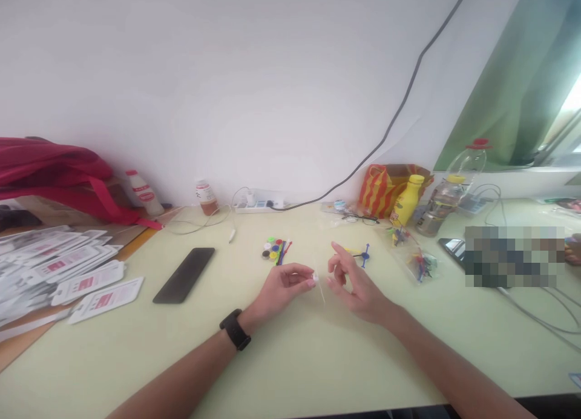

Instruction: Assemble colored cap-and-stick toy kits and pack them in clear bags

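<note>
My left hand (pixel 285 290), with a black watch (pixel 235 330) on its wrist, pinches a small white plastic piece (pixel 316 277) between thumb and fingertips. A thin white stick (pixel 322 294) slants down beside this piece; whether the two are joined I cannot tell. Just to the right, my right hand (pixel 358 289) is held with fingers apart and nothing visible in them. Small coloured discs (pixel 271 248) lie in a cluster behind my left hand, next to several coloured plastic sticks (pixel 281 253). Behind my right hand lies a blue and yellow piece (pixel 365 256), partly hidden by the fingers.
A black phone (pixel 184 275) and a pile of badge cards (pixel 86 283) lie to the left. Bags of small coloured parts (pixel 421 264) are at the right. A yellow bottle (pixel 407 201), a striped bag (pixel 376 192) and a power strip (pixel 259 204) stand along the wall.
</note>
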`<state>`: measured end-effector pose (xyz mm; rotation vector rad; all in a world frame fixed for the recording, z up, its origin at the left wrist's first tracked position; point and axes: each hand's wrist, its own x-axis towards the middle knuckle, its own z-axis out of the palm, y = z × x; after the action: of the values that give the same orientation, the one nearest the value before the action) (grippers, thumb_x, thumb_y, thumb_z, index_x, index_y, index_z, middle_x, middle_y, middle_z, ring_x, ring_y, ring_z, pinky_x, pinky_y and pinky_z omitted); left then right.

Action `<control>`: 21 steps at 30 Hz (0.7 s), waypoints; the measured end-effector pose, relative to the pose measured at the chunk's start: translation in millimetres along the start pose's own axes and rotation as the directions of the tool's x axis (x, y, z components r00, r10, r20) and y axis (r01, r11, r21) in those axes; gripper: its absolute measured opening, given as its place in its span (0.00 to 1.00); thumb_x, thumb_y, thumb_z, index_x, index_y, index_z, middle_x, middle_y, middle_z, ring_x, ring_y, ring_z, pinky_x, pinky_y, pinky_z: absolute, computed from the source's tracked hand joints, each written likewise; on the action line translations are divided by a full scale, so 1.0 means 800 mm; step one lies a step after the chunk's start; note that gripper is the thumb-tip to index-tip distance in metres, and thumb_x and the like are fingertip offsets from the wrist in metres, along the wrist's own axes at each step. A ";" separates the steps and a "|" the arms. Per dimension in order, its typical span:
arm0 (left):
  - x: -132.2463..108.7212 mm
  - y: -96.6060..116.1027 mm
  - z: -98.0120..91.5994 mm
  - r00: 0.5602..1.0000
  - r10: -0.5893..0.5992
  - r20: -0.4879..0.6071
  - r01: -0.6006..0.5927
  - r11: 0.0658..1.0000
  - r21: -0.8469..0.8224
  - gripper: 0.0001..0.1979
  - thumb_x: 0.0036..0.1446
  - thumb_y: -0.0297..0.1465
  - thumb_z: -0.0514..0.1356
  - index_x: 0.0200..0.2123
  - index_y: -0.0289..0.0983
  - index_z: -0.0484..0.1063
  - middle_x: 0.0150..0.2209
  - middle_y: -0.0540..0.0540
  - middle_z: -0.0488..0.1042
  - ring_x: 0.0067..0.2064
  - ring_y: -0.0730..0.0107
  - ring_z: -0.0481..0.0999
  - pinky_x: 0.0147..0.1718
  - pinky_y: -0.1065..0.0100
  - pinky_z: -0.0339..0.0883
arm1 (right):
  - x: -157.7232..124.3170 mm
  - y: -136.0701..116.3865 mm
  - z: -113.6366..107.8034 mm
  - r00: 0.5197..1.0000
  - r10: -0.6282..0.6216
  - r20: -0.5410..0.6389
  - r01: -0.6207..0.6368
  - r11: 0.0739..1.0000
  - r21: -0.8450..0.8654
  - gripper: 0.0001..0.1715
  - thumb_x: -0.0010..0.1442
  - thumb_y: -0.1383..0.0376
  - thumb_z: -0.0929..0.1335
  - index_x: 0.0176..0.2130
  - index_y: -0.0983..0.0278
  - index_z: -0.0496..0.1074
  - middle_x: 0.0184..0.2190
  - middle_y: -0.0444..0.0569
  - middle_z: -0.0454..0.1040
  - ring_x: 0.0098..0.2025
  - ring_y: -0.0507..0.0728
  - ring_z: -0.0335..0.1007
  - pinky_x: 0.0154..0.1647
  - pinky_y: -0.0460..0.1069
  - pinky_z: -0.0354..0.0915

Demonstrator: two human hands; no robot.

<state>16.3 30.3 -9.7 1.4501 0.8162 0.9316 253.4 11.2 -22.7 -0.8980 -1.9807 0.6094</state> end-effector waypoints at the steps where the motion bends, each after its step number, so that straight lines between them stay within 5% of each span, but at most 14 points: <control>1: 0.000 0.000 0.000 1.000 -0.009 0.014 0.009 1.000 -0.010 0.16 0.55 0.38 0.73 0.44 0.35 0.81 0.43 0.41 0.81 0.44 0.61 0.81 0.49 0.60 0.76 | -0.001 -0.001 0.000 1.000 -0.007 0.020 0.007 1.000 -0.015 0.34 0.72 0.58 0.64 0.71 0.52 0.48 0.47 0.49 0.68 0.33 0.53 0.63 0.41 0.52 0.68; 4: -0.001 0.000 0.000 0.998 -0.037 0.044 0.038 0.999 -0.038 0.17 0.55 0.38 0.74 0.44 0.34 0.81 0.42 0.41 0.82 0.44 0.60 0.82 0.49 0.59 0.76 | 0.001 -0.006 -0.002 0.994 0.039 0.098 -0.034 0.998 -0.051 0.16 0.74 0.55 0.60 0.49 0.59 0.71 0.38 0.47 0.70 0.32 0.53 0.62 0.39 0.52 0.65; 6: 0.000 -0.001 0.000 0.998 -0.042 0.037 0.043 0.998 -0.045 0.16 0.55 0.37 0.74 0.43 0.34 0.81 0.41 0.41 0.82 0.43 0.61 0.82 0.49 0.59 0.76 | 0.005 -0.008 -0.005 0.988 0.099 0.118 -0.096 0.995 -0.035 0.28 0.76 0.53 0.57 0.28 0.62 0.66 0.25 0.44 0.63 0.27 0.52 0.58 0.34 0.51 0.61; 8: 0.000 -0.001 0.000 0.999 -0.036 0.022 0.037 0.998 -0.046 0.16 0.54 0.37 0.74 0.42 0.34 0.81 0.40 0.42 0.82 0.43 0.61 0.82 0.50 0.59 0.76 | 0.008 -0.009 -0.008 0.987 0.128 0.097 -0.128 0.992 0.002 0.33 0.76 0.52 0.56 0.21 0.62 0.57 0.21 0.42 0.57 0.24 0.52 0.55 0.31 0.50 0.57; 15: 0.000 -0.002 -0.001 0.999 -0.003 0.042 0.005 1.000 -0.026 0.15 0.54 0.37 0.74 0.41 0.35 0.79 0.42 0.41 0.82 0.45 0.60 0.82 0.50 0.60 0.76 | 0.012 -0.015 -0.002 0.967 0.166 0.191 -0.186 0.978 0.093 0.19 0.71 0.53 0.65 0.33 0.62 0.69 0.26 0.42 0.65 0.29 0.52 0.58 0.30 0.48 0.56; 21: -0.003 -0.003 -0.001 0.994 -0.003 0.106 0.007 0.999 -0.041 0.15 0.59 0.36 0.72 0.44 0.35 0.77 0.45 0.40 0.82 0.48 0.56 0.83 0.51 0.56 0.76 | 0.010 -0.017 0.004 0.952 0.213 0.220 -0.228 0.973 0.044 0.15 0.70 0.54 0.67 0.36 0.61 0.69 0.28 0.42 0.68 0.29 0.52 0.60 0.31 0.48 0.57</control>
<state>14.3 28.8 -12.6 1.4484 0.7185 0.8554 242.3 8.5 -10.9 -1.0573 -2.0485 0.9307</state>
